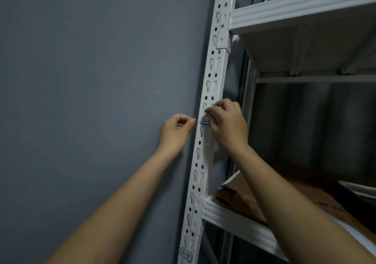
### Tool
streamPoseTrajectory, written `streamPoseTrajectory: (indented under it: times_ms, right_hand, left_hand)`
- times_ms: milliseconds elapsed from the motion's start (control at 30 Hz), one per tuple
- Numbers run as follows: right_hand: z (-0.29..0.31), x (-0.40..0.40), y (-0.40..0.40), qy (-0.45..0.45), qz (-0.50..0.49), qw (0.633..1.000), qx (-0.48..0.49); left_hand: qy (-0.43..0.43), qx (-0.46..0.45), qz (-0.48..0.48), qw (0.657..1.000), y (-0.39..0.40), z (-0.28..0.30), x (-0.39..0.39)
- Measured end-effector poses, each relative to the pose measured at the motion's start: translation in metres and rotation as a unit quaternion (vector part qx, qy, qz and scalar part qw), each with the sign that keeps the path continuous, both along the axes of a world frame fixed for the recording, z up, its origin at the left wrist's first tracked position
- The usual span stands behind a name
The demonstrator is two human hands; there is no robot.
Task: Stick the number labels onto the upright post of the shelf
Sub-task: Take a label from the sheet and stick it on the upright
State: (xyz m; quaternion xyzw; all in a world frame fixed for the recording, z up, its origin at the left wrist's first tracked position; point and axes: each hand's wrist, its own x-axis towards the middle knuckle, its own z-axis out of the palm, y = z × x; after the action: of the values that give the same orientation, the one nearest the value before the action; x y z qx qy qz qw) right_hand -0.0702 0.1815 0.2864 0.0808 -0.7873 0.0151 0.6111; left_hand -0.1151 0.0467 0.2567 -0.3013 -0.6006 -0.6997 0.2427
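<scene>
A: Where's the label (205,121)?
B: On the post (211,80), under the right hand (225,123) fingertips, pinched.
A: Left hand (175,131)?
B: Just beside the label, thumb and finger closed, off the post. Can't tell if it holds anything.

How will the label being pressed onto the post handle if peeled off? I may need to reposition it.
The label looks thin and papery, so probably floppy and nearly weightless. Its lower edge seems to curl off the post under the right hand, so it may crease or tear easily.

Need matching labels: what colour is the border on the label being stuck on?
Blue, on white label; head view.
</scene>
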Motion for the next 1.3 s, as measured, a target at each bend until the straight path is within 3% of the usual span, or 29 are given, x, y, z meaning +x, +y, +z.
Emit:
streamPoseTrajectory:
  times_ms: [67,200,467,700,1100,1300]
  right_hand:
    - [0.018,-0.002,0.001,-0.006,-0.057,0.992,0.117]
    - [0.045,0.007,-0.002,-0.132,-0.143,0.946,0.259]
    - [0.062,0.009,-0.006,-0.193,-0.204,0.869,0.407]
    - [0.061,0.006,-0.007,-0.213,-0.236,0.87,0.378]
    - [0.065,0.01,-0.009,-0.249,-0.207,0.879,0.35]
    - [0.064,0.009,-0.005,-0.244,-0.114,0.933,0.24]
  left_hand:
    - [-0.006,-0.007,0.009,1.0,0.005,0.001,-0.007]
    - [0.022,-0.019,0.063,0.998,0.013,0.001,-0.021]
    - [0.052,0.002,0.104,0.993,0.028,-0.002,-0.032]
    - [-0.017,0.056,-0.034,0.998,0.037,0.0,-0.041]
    - [-0.116,0.03,-0.156,0.98,0.042,0.011,-0.046]
    - [-0.138,0.019,-0.147,0.979,0.041,0.011,-0.046]
